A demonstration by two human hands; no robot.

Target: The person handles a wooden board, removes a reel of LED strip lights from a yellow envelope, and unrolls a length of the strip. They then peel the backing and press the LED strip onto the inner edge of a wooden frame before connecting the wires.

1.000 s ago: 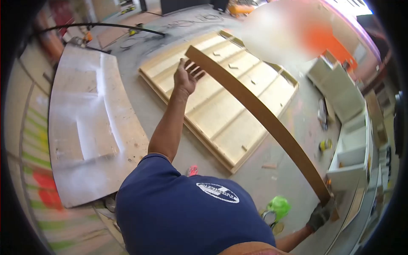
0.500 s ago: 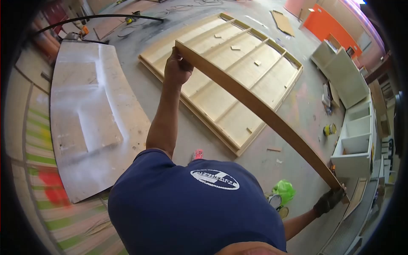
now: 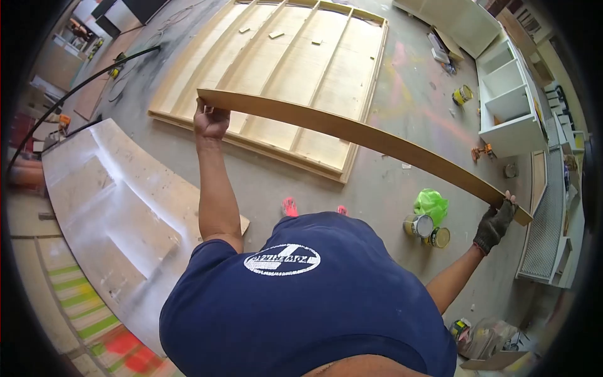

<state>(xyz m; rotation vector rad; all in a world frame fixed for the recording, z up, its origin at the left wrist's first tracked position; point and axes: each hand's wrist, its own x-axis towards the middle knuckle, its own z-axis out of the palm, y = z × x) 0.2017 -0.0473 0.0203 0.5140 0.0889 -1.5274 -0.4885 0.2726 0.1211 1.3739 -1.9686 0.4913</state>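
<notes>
A long, thin brown wooden strip (image 3: 339, 129) spans the view in front of me, held up off the floor. My left hand (image 3: 211, 119), bare, is closed around its left end. Gripping the other end is my right hand (image 3: 494, 225), in a dark fingerless glove with the fingertips showing. Behind the strip lies a large pale wooden frame (image 3: 251, 141) with parallel ribs across a plywood sheet. The strip hides part of its near side. Several small wood blocks (image 3: 276, 34) rest on that sheet.
A white-sprayed board (image 3: 113, 207) lies at the left. Paint cans (image 3: 419, 225) and a green plastic bag (image 3: 432, 206) stand on the floor right of my feet. White cabinets (image 3: 509, 94) line the right side, with an orange drill (image 3: 482, 151) nearby. A black curved strip (image 3: 81, 94) is at upper left.
My view has turned to the right. The strip, still in both hands, now lies flatter across the view: its left end appears lower, its right end higher.
</notes>
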